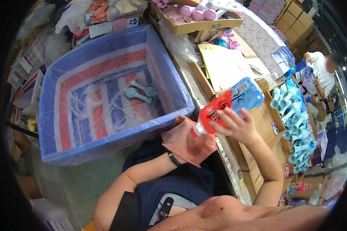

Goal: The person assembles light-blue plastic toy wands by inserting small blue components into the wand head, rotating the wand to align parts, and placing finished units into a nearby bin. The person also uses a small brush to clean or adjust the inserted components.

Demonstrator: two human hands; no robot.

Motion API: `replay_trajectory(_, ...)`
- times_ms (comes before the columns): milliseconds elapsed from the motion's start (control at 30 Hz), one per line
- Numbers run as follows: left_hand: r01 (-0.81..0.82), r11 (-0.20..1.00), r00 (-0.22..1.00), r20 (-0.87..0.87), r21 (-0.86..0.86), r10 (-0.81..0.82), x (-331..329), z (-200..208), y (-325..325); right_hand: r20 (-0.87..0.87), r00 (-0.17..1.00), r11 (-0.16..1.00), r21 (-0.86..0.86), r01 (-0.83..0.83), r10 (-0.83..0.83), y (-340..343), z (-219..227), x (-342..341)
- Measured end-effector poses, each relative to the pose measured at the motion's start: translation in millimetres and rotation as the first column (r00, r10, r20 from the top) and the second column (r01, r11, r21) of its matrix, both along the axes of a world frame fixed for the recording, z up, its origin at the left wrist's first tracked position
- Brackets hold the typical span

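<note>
Head view: the largest thing is a big box lined with blue, red and white striped plastic sheeting (104, 77), open at the top, with two pale teal handheld fan-shaped items (140, 92) lying on its floor near the far corner. To the right runs a row of cardboard boxes (258, 123), one packed with upright pale blue toys (295, 131), and a flat carton of pink items (196, 15) sits at the top. A co-worker in a white shirt (322, 73) stands far right, holding something blue.

In the middle, the right hand (237, 125) is raised and holds a plastic bottle with a red-and-blue label (229, 104), tilted so its cap end points down-left toward the person. The grip of that hand is wrapped around the red part of the bottle, fingers curled over its top side and the thumb beneath. The bottle lies above the front-right corner of the striped box, its blue base higher and farther out than the hand.

The left hand (189, 140) is hidden under a pink cloth (187, 142), just below the bottle's cap; I cannot tell whether its grip is spread or pressed together. A dark band (174, 159) circles the left wrist.
</note>
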State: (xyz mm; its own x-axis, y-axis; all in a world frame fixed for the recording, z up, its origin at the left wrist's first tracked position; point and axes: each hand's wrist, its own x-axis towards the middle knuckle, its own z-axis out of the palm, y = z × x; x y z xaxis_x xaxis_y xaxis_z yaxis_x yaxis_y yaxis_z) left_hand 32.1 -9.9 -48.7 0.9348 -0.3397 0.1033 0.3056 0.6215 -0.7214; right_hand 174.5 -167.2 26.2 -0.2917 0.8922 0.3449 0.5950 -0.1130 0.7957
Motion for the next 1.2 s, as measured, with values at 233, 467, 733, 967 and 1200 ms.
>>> replay_trajectory(233, -0.204, 0.717, 0.978, 0.165, 0.666, 0.125, 5, -27, 13, -0.437, 0.891, 0.979, 0.092, 0.184, -0.127, -35, -9, 17)
replay_trajectory(467, -0.192, 0.749, 0.901, 0.417, 0.634, -0.122, 20, 6, 22, -0.847, 0.030, 0.617, 0.410, 0.671, 0.530, -40, -50, 48)
replay_trajectory(733, -0.255, 0.072, 0.824, 0.178, 0.964, 0.538, -65, 38, 183, -0.647, 0.283, 0.284, 0.628, 0.725, 0.708, -19, -98, 167)
replay_trajectory(967, -0.288, 0.121, 0.642, 0.098, 0.950, 0.760, -168, -40, 349, -0.679, 0.612, 0.277, 0.729, 0.626, 0.407, -20, -78, 143)
replay_trajectory(1200, 0.321, -0.569, 0.769, 0.142, 0.757, 0.623, -180, -71, 336, -0.868, 0.495, 0.996, 0.022, 0.091, -0.026, 192, -23, 62)
